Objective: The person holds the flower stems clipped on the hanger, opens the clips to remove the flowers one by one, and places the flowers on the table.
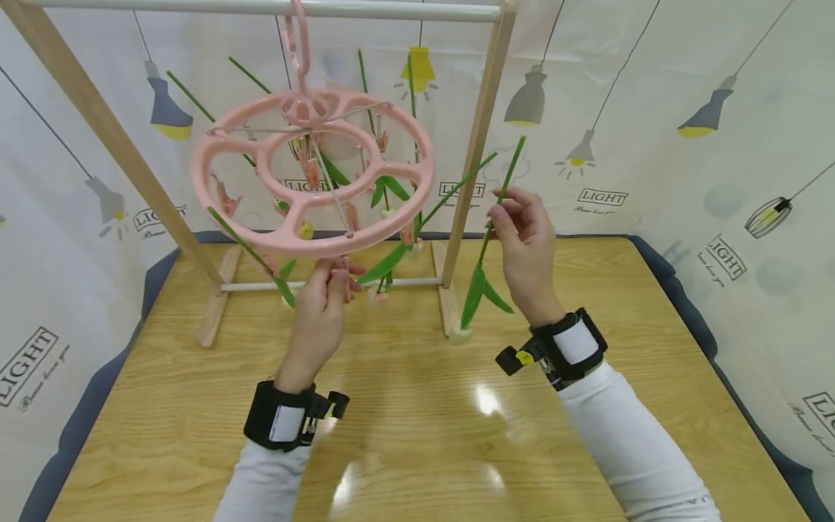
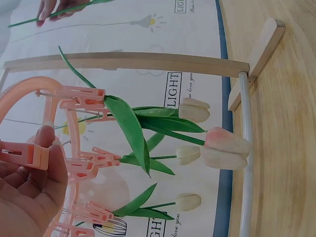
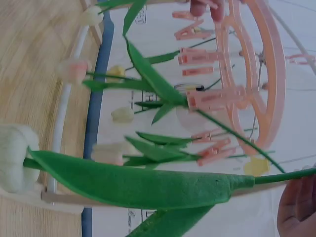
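Observation:
A pink round clip hanger [image 1: 287, 241] hangs by its hook from a rack bar. At its near rim my left hand [image 1: 314, 315] pinches a pink clothespin [image 2: 35, 156] between thumb and fingers. To the right of the rack, my right hand [image 1: 530, 254] holds a white artificial tulip [image 3: 17, 158] by its green stem, bloom down and stem end up. That tulip is apart from the hanger. Several other tulips, one a pink-and-white tulip [image 2: 226, 148], hang bloom down from clothespins around the ring. The right hand is mostly out of the right wrist view.
The rack has wooden posts [image 1: 479, 145], a white top bar [image 1: 391, 10] and a low white crossbar [image 1: 417, 281]. It stands on a wood-grain table [image 1: 404, 435]. Behind is a white backdrop cloth [image 1: 626, 94] printed with lamps.

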